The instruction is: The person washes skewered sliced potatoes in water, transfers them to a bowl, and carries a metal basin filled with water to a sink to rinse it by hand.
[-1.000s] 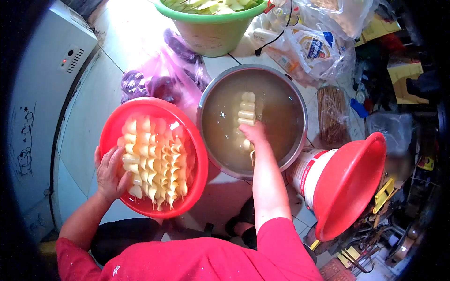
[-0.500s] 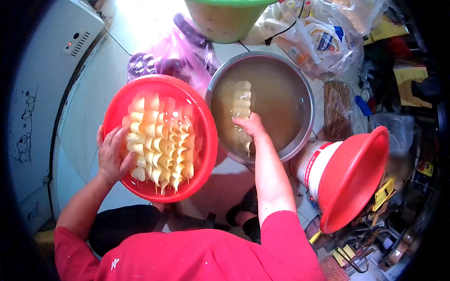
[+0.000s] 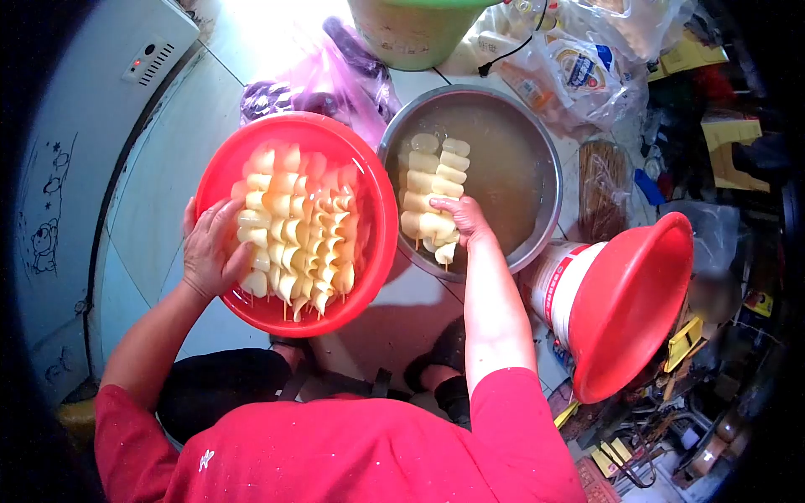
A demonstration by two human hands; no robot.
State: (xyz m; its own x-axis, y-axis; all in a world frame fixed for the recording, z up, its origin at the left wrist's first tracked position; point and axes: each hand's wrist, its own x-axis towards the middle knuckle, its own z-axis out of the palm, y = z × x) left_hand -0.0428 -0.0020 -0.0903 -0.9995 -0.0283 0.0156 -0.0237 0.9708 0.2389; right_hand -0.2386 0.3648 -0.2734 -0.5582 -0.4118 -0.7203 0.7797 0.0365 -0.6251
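Note:
My right hand point(image 3: 463, 220) is closed on a skewer of pale yellow slices point(image 3: 451, 172), apparently potato, in the metal basin point(image 3: 555, 210) of cloudy water. Other such skewers point(image 3: 418, 180) lie beside it on the left, partly under water. My left hand point(image 3: 214, 251) rests over the left rim of the red basin point(image 3: 381, 277), fingers spread, fingertips by the nearest skewers. Several rows of skewered slices point(image 3: 293, 226) lie in that basin, their stick ends pointing towards me.
A tilted red basin point(image 3: 637, 310) leans on a white bucket point(image 3: 558, 281) at the right. Behind are a green-rimmed tub point(image 3: 402, 38), a pink plastic bag point(image 3: 352, 92) and clear bags point(image 3: 579, 75). A bundle of thin sticks point(image 3: 602, 189) lies right of the metal basin. A white appliance point(image 3: 75, 168) stands left.
More skewers now show at the water surface in the metal basin, beside the one in my right hand. My left hand keeps its place on the red basin. The view has shifted slightly.

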